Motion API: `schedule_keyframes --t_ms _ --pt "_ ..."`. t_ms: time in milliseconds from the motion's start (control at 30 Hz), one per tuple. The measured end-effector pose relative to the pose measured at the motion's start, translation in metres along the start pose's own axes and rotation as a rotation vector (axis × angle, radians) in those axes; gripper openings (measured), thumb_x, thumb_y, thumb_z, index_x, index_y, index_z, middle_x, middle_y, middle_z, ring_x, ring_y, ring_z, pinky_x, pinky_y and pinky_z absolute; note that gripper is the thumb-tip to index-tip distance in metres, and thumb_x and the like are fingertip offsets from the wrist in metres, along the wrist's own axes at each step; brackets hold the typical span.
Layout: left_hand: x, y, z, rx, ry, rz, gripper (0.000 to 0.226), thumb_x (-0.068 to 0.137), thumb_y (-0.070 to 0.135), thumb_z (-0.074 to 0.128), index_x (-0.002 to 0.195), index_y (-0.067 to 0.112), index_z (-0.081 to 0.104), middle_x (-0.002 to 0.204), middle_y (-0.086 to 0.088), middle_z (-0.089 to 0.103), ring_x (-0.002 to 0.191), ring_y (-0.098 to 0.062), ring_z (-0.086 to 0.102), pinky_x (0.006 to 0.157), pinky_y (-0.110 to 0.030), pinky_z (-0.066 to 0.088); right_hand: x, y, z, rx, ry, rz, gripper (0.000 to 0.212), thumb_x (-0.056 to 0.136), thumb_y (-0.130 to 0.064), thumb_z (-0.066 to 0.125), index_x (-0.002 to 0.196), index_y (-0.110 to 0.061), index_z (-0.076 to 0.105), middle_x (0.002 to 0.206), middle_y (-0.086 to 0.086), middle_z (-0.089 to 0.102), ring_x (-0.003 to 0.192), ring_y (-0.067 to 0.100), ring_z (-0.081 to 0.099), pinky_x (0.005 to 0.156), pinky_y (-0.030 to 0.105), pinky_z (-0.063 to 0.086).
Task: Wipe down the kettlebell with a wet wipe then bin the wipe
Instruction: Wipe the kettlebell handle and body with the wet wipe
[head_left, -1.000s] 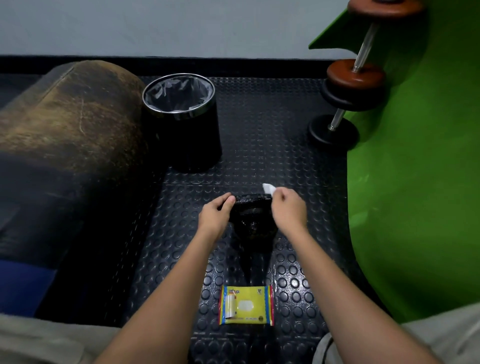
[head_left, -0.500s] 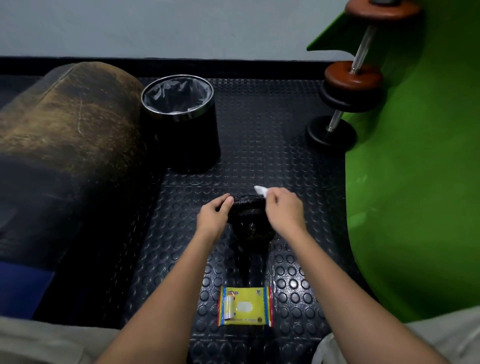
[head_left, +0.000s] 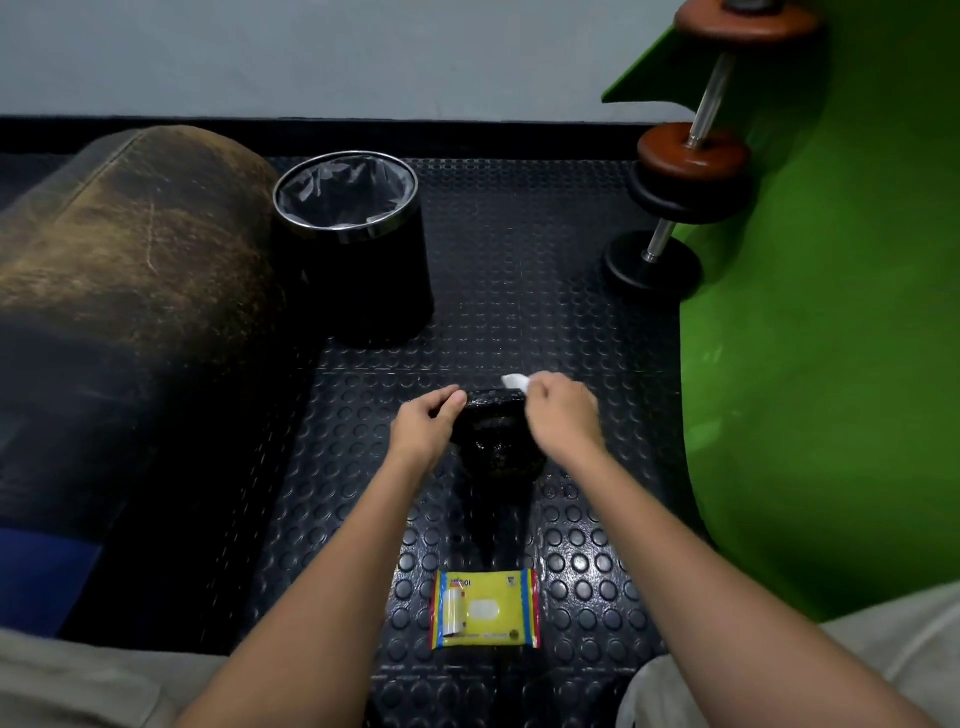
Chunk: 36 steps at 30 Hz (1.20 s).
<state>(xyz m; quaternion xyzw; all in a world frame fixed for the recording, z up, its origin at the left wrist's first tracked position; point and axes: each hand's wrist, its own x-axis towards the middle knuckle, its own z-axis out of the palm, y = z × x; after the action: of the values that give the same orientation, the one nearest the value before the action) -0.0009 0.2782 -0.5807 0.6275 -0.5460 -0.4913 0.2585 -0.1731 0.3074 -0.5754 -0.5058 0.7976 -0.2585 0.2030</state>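
A black kettlebell stands on the studded rubber floor in the middle of the view. My left hand grips the left end of its handle. My right hand is closed on a white wet wipe and presses it against the right end of the handle; only a corner of the wipe shows past my fingers. A black bin with a chrome rim and a grey liner stands open at the back left of the kettlebell.
A yellow pack of wet wipes lies on the floor near me. A worn brown padded roll fills the left side. A green mat covers the right, with a dumbbell at its far edge.
My right hand with the wipe has slid a little leftward along the top of the handle. My left hand has kept its hold.
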Motion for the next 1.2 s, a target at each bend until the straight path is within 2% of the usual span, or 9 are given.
schedule_keyframes --t_ms 133,267,433,600,733,800,967,1067,1200 --pt "0.002 0.002 0.000 -0.005 -0.001 -0.015 0.036 0.099 0.039 0.056 0.130 0.025 0.064 0.127 0.002 0.065 0.121 -0.016 0.058 0.099 -0.024 0.041 -0.013 0.006 0.009 -0.016 0.066 -0.258 0.033 0.104 -0.026 0.036 0.118 -0.023 0.067 0.113 -0.011 0.063 0.109 0.010 0.051 0.114 0.035 0.023" --pt "-0.003 0.003 0.002 -0.025 -0.031 -0.024 0.036 0.099 0.040 0.056 0.131 0.026 0.063 0.134 0.002 0.061 0.126 -0.017 0.054 0.099 -0.026 0.039 -0.010 0.029 0.000 0.182 0.050 0.022 0.033 0.102 -0.031 0.035 0.095 -0.021 0.066 0.099 -0.009 0.061 0.095 0.018 0.053 0.086 0.037 0.044" --pt "-0.004 0.009 0.003 -0.023 -0.029 -0.004 0.034 0.098 0.039 0.058 0.129 0.027 0.064 0.133 0.003 0.062 0.124 -0.015 0.054 0.097 -0.024 0.039 0.003 0.027 -0.016 0.342 -0.016 0.301 0.036 0.100 -0.027 0.034 0.075 -0.008 0.050 0.075 0.003 0.053 0.072 0.023 0.048 0.058 0.035 0.032" --pt "-0.007 0.007 0.000 -0.001 -0.013 -0.004 0.033 0.099 0.038 0.056 0.128 0.026 0.065 0.122 0.007 0.064 0.113 -0.009 0.055 0.090 -0.021 0.038 -0.008 0.006 0.002 0.043 0.061 -0.072 0.035 0.101 -0.022 0.034 0.068 -0.023 0.047 0.076 -0.009 0.051 0.081 0.018 0.047 0.079 0.035 0.039" --pt "-0.003 0.003 -0.004 0.016 -0.011 0.000 0.035 0.099 0.040 0.056 0.129 0.026 0.064 0.126 0.006 0.063 0.110 -0.006 0.053 0.093 -0.021 0.038 -0.015 0.016 0.008 0.122 0.119 -0.271 0.029 0.104 -0.026 0.039 0.104 -0.023 0.068 0.101 -0.013 0.061 0.095 0.007 0.047 0.097 0.027 0.033" --pt "-0.004 0.003 -0.003 0.019 -0.030 0.008 0.034 0.099 0.040 0.056 0.129 0.026 0.065 0.124 0.007 0.063 0.111 -0.007 0.053 0.092 -0.022 0.038 -0.018 0.027 0.006 0.246 0.121 -0.176 0.030 0.104 -0.029 0.039 0.114 -0.023 0.067 0.110 -0.014 0.059 0.101 0.006 0.049 0.091 0.025 0.038" --pt "-0.006 0.005 0.002 -0.010 -0.043 0.008 0.032 0.098 0.041 0.057 0.126 0.027 0.065 0.116 0.012 0.061 0.113 -0.009 0.054 0.093 -0.023 0.039 -0.006 0.026 -0.007 0.423 0.009 0.265 0.030 0.102 -0.029 0.033 0.084 -0.021 0.056 0.099 0.002 0.058 0.077 0.014 0.051 0.058 0.028 0.036" --pt "-0.006 0.004 0.001 -0.008 -0.032 -0.003 0.031 0.098 0.043 0.056 0.124 0.029 0.066 0.125 0.006 0.064 0.118 -0.014 0.056 0.095 -0.025 0.040 -0.005 0.015 -0.008 0.187 0.003 0.242 0.035 0.102 -0.026 0.026 0.096 -0.020 0.060 0.106 0.000 0.059 0.090 0.018 0.051 0.084 0.036 0.042" --pt "-0.002 0.004 -0.002 -0.013 -0.017 -0.027 0.033 0.099 0.043 0.055 0.127 0.028 0.065 0.127 0.004 0.063 0.117 -0.014 0.055 0.094 -0.025 0.040 -0.014 0.005 0.005 -0.036 0.096 -0.044 0.040 0.104 -0.021 0.027 0.122 -0.018 0.062 0.120 -0.003 0.061 0.116 0.015 0.052 0.120 0.038 0.009"
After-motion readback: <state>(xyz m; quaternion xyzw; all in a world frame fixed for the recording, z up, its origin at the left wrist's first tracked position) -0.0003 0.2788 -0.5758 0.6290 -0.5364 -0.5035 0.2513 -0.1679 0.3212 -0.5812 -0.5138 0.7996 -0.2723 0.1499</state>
